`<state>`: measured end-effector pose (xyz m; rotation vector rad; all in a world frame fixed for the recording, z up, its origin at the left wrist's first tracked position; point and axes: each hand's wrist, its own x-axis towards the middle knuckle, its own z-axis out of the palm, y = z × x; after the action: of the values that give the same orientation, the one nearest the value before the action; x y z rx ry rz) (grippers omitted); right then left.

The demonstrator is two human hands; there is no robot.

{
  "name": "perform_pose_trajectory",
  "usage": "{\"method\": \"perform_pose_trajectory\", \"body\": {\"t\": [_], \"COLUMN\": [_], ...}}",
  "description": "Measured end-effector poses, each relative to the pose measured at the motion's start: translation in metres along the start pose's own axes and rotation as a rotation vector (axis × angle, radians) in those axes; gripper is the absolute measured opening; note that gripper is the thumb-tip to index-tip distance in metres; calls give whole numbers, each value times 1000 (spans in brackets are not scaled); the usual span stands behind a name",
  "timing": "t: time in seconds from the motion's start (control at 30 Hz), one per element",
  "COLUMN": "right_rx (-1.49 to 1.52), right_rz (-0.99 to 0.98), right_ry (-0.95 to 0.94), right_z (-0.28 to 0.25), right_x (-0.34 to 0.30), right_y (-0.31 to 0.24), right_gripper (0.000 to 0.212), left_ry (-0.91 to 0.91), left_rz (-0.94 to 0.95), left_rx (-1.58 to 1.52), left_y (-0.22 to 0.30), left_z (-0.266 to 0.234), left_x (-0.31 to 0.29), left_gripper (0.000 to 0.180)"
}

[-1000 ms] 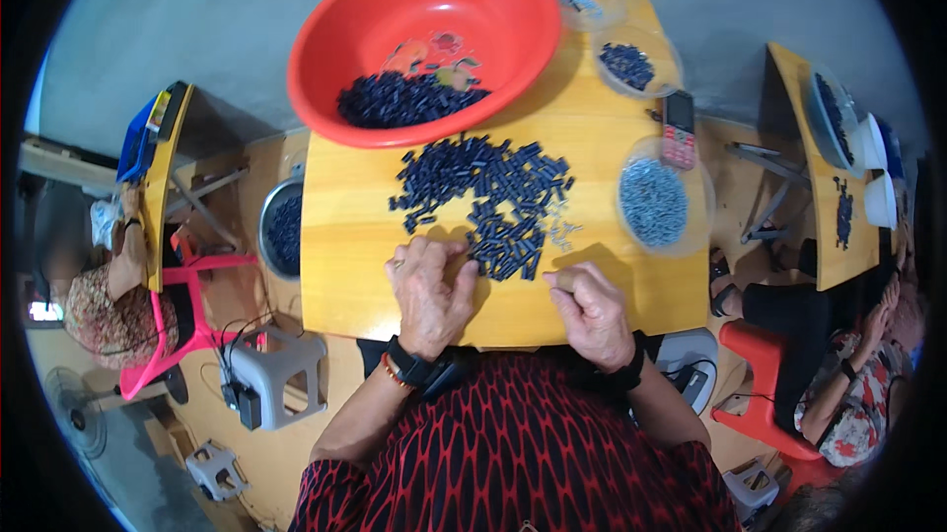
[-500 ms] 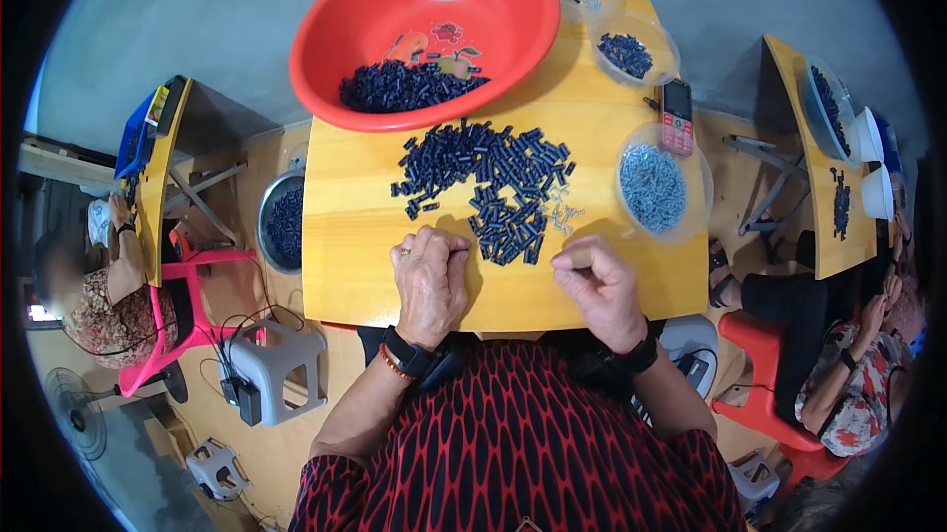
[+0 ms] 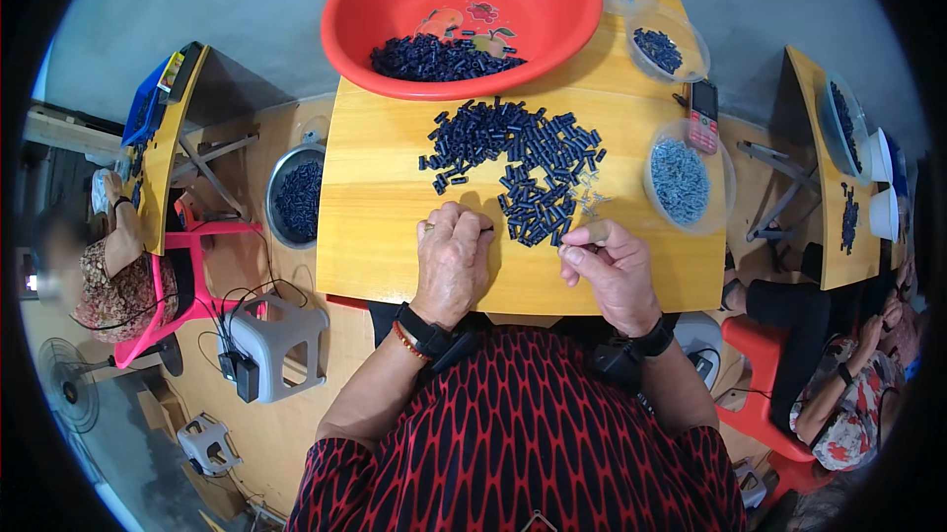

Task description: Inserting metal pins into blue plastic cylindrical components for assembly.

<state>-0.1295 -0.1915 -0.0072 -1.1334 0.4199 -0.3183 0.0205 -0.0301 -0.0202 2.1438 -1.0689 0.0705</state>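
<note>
- Tubes point(image 3: 538, 157), short and dark, lie in a loose heap on the bench point(image 3: 380, 207), just beyond the two hands; I'd judge them light, stiff and smooth, prone to rolling but hardly fragile
- I would take one across the middle of its barrel, thumb against index, leaving both ends free; they lie at all angles, so a piece at the edge looks the easier pick
- Pins point(image 3: 589, 199), slim and pale, are scattered along the heap's right side; they look like hard, slippery metal, best pinched by the shaft
- Left hand point(image 3: 452, 256) is near the heap's lower left, fingers curled down; what lies under the tips is hidden from me, so I cannot tell whether they grip anything
- Right hand point(image 3: 617, 271) is at the heap's lower right edge, thumb and index drawn close; I cannot tell whether anything sits between them
- Farther out, a red basin point(image 3: 567, 9) with more tubes stands beyond the heap, and a clear tub point(image 3: 719, 199) of grey pieces point(image 3: 679, 182) sits to the right, a phone point(image 3: 703, 118) near it
</note>
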Motion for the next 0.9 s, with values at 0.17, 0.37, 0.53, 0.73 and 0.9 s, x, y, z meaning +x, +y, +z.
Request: {"method": "perform_pose_trajectory", "body": {"t": [0.17, 0.37, 0.53, 0.73, 0.9], "right_rx": [52, 70, 73, 19, 113], "right_rz": [-7, 28, -24, -76, -27], "right_ry": [-71, -114, -153, -143, -189], "right_z": [7, 15, 19, 23, 22], "right_x": [4, 4, 7, 10, 10], "right_y": [-1, -5, -2, -3, 1], "right_gripper": [14, 14, 14, 15, 15], "left_ry": [-11, -122, -240, -260, -252], "left_rz": [-214, -373, -486, -512, -527], "left_rx": [-397, -923, -1133, -1223, -1235], "left_y": [-7, 9, 10, 9, 12], "left_z": [-9, -21, -19, -16, -19], "left_x": [-10, -16, -17, -18, -18], "left_gripper": [7, 13, 17, 15, 14]}}
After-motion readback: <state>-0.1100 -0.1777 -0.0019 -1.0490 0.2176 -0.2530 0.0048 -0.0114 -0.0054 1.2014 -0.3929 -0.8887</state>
